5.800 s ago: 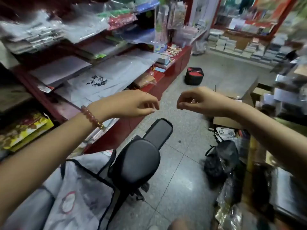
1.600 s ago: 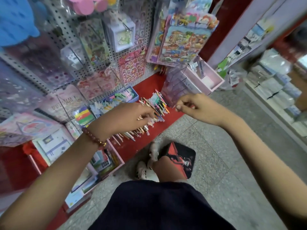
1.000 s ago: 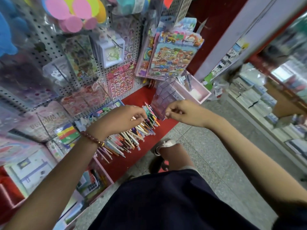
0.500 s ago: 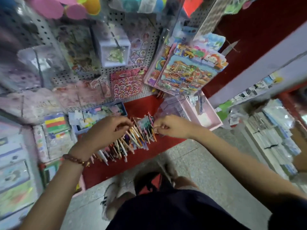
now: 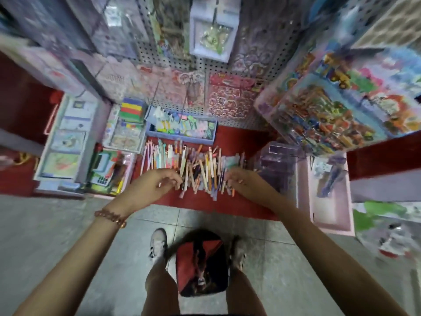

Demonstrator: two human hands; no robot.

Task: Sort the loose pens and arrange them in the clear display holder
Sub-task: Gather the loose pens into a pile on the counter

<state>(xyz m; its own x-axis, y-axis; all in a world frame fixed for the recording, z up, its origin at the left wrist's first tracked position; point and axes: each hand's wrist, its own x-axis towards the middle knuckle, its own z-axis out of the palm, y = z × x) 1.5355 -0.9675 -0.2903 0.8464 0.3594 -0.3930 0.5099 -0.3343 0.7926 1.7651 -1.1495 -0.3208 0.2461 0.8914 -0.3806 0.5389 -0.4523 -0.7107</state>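
1. Head view: the pens (image 5: 198, 165) lie in a loose row on the red shelf (image 5: 205, 202), just in front of a blue tray (image 5: 182, 139).
2. The clear holder (image 5: 276, 166) stands at the row's right end, beside a pink tray (image 5: 330, 215).
3. The left hand (image 5: 155, 185), with a bracelet (image 5: 110, 217) on its wrist, has curled fingers at the row's left part. Blur hides whether it pinches a pen.
4. The right hand (image 5: 242, 181) curls over the row's right end, next to the holder. Its grip cannot be made out.
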